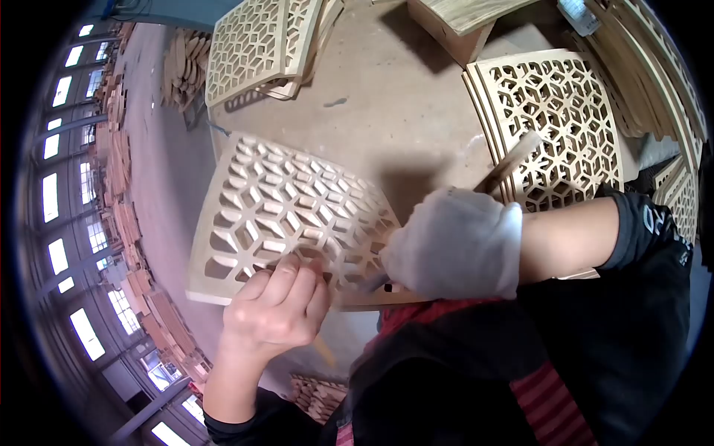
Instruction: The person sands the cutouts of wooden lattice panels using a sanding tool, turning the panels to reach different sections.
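Note:
A pale wooden lattice panel (282,201) with star-shaped cut-outs lies tilted in front of me, its near edge by my body. My bare left hand (279,301) is closed on the panel's near edge, fingers curled at the cut-outs; a thin light strip shows below it. My right hand (454,241), in a white glove, is closed over the panel's right near corner. A wooden stick-like piece (513,160) sticks out beyond the glove toward the upper right. The tool tip near the panel is blurred, and the glove hides what the fingers grip.
Stacked lattice panels stand at the right (558,126) and upper left (256,48) of the worktable (364,97). A wooden box (457,30) sits at the back. Curved boards (625,74) are piled far right. Wooden pieces (186,63) lie beyond the table's left edge.

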### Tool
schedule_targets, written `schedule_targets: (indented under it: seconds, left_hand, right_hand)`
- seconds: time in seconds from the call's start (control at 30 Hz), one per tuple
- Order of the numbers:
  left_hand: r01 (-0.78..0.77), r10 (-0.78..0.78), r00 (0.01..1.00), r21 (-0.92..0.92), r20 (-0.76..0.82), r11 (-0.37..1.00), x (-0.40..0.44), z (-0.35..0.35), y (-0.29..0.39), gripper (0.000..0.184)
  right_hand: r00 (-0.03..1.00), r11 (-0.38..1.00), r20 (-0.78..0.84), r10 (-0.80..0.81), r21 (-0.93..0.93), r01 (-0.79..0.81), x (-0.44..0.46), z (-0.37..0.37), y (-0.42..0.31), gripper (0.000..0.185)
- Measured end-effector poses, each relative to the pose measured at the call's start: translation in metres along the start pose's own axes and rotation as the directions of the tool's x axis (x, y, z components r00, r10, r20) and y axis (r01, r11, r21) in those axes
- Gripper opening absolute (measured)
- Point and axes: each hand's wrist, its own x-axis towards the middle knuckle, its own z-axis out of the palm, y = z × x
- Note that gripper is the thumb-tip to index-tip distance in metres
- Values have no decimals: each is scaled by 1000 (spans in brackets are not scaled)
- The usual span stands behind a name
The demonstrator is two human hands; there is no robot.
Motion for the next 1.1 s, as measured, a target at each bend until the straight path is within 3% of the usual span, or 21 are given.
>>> schedule_targets:
  seconds: [0.17,0.27,0.37,0.5,0.6,0.7,0.73,0.83,0.87,1.0,1.1]
  left_hand:
    - [-28,30,998,-24,55,999,10,-8,-3,10]
    - [-26,26,999,16,19,1000,5,-3,-2,10]
    - [-38,37,999,-27,-32,999,9,-1,-4,11]
    - [-45,45,999,-35,-1,998,14,-4,-7,12]
    - [-22,22,1000,-19,10,1000,9,-4,-3,10]
    - [-33,34,999,-77,10,996,10,-3,-6,10]
    - [-40,41,999,-92,11,995,12,-3,-9,10]
    - [-66,66,998,-30,11,997,13,-3,-7,9]
    - [-49,51,997,-23,53,999,13,-7,-4,7]
    - [-52,52,999,-28,-15,998,13,-3,-2,9]
    - [-62,63,998,-74,16,995,20,-5,-2,11]
  right_hand:
    - [993,1000,-116,3,-7,-4,15,11,-8,23]
    - [1000,999,-22,19,42,-18,-7,8,6,22]
    - [989,993,-145,15,115,2,-4,18,10,20]
    - [957,997,-284,-57,-62,41,14,27,-1,13]
    - [1000,998,-18,11,-56,-12,-17,10,9,12]
    - [989,998,-148,9,-53,-17,-14,17,12,12]
    - [950,968,-305,-73,207,141,-4,25,19,11]
    - [989,1000,-147,0,-2,0,5,20,0,14]
    - [973,999,-228,-43,5,45,3,31,3,17]
    - [999,989,-39,31,-140,-36,-20,15,4,16]
    - [902,998,-427,-64,-8,67,2,37,1,16]
